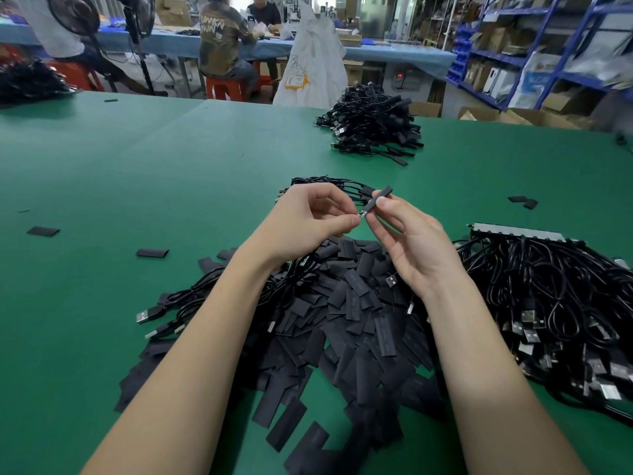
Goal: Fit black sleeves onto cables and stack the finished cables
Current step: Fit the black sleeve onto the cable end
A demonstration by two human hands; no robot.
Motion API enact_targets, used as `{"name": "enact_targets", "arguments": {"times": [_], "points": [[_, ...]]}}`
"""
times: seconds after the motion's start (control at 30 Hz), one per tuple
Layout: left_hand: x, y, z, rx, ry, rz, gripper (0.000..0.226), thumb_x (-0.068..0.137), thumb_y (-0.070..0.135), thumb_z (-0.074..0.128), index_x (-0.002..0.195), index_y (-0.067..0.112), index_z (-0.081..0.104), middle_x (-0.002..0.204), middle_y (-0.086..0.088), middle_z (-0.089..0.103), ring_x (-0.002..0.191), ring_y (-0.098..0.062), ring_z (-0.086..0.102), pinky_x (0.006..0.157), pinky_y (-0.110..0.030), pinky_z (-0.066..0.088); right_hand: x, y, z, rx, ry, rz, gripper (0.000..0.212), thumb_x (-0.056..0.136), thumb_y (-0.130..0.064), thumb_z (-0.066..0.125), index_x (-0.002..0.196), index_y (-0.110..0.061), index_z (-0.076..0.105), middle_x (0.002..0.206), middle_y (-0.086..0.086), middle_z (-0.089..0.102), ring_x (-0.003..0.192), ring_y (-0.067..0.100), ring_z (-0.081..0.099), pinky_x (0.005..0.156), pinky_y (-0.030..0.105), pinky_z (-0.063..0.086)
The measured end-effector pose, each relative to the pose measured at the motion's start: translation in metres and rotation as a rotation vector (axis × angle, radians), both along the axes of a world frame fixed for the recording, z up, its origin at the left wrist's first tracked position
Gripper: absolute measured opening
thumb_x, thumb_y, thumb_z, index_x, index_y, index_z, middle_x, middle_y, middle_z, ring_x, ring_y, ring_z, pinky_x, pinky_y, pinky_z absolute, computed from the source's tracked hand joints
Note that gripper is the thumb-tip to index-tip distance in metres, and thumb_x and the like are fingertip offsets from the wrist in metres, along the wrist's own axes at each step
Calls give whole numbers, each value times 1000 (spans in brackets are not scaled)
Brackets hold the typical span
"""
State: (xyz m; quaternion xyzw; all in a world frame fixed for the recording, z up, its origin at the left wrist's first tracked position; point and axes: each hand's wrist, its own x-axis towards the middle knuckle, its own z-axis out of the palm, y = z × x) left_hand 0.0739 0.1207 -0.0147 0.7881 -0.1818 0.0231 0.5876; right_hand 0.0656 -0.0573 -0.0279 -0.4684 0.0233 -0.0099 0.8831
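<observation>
My left hand [310,221] pinches the small exposed end of a cable [361,213] between thumb and forefinger. My right hand [407,234] pinches a black sleeve [379,198], its lower mouth right at that cable end. The held cable trails down under my left wrist. Below my hands lies a big heap of loose flat black sleeves [342,323]. A pile of bare black USB cables [555,303] lies at the right. A stack of sleeved cables [373,126] sits at the far middle, and a small bundle of cables [329,186] lies just behind my hands.
The green table [154,186] carries a few stray sleeves at left [152,253] and right [523,201]. Some loose cables [171,313] lie left of the sleeve heap. People sit at a blue table beyond, with a white sack [313,60] and shelving at the right.
</observation>
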Motion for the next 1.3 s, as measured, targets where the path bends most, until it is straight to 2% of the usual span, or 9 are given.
{"name": "enact_targets", "arguments": {"times": [0.13,0.33,0.47,0.9,1.03,1.2,1.3], "points": [[1,0,-2,22,-56,9,9,87,11,78,93,9,72,81,-5,72,72,-13,66,75,-25,56,-1,-5,3,-47,-22,41,15,90,-1,70,104,0,71,98,10,76,92,16,74,80,22,58],[-1,-5,-2,38,-118,21,7,88,11,77,94,10,74,83,-3,75,72,-10,66,75,-25,56,-1,-4,3,-37,-17,-3,11,89,1,70,100,0,72,93,11,77,89,16,75,79,20,58],[-1,-5,-1,41,-146,23,7,88,10,77,94,9,75,84,-2,76,74,-10,68,78,-30,58,-1,-4,3,18,-12,25,11,91,1,68,102,2,70,92,11,77,89,16,75,78,20,58],[-3,-6,-1,134,-313,72,4,90,10,74,93,10,76,83,7,76,76,-3,70,74,-14,53,-2,-2,2,40,-7,33,17,91,1,68,108,5,68,95,12,76,90,16,74,78,21,59],[-4,-6,-1,140,-334,74,7,90,8,73,95,11,76,85,6,76,78,-6,72,76,-17,55,-2,-4,2,31,-23,44,15,92,1,66,107,1,68,95,11,76,91,15,74,80,21,58],[-6,-7,0,142,-344,61,8,90,8,73,95,12,77,86,5,77,79,-6,72,75,-15,54,-3,-8,3,-23,-35,39,22,85,2,71,108,2,70,102,13,74,96,17,74,84,21,58],[-5,-7,1,133,-335,60,8,90,7,73,95,11,77,86,3,77,79,-9,72,76,-17,55,-2,-6,2,-6,-30,28,15,90,4,68,104,1,70,99,12,74,95,16,74,83,21,58]]}}
